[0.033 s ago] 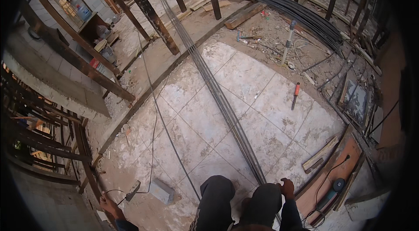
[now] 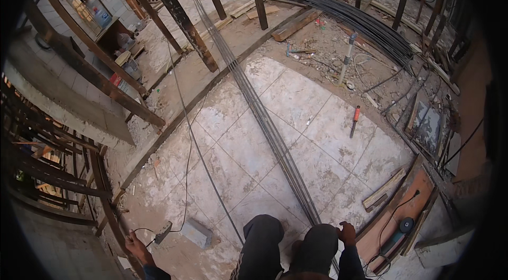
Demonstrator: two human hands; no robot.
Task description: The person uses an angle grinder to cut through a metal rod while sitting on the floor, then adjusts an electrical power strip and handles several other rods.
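I crouch on a tiled concrete floor (image 2: pixel 328 121), my knees (image 2: pixel 288 243) in dark trousers at the bottom of the view. My right hand (image 2: pixel 346 232) rests on my right knee with the fingers loosely apart, just right of the near end of a long bundle of steel rebar (image 2: pixel 272 132). The bundle runs away from me across the floor. My left hand (image 2: pixel 136 245) reaches out low on the left beside a leaning wooden post (image 2: pixel 106 195), close to a grey power strip (image 2: pixel 162 231) and its thin cable. Its grip is too small to make out.
A concrete block (image 2: pixel 197 233) lies by the power strip. An orange-handled tool (image 2: pixel 354 120) lies on the tiles. An angle grinder (image 2: pixel 403 229) sits on a board at the right. Curved rebar stacks (image 2: pixel 370 26), planks, rubble and slanted wooden props (image 2: pixel 180 15) ring the floor.
My left hand has lifted slightly toward the power strip. The view has shifted a little, and my right hand stays on the knee.
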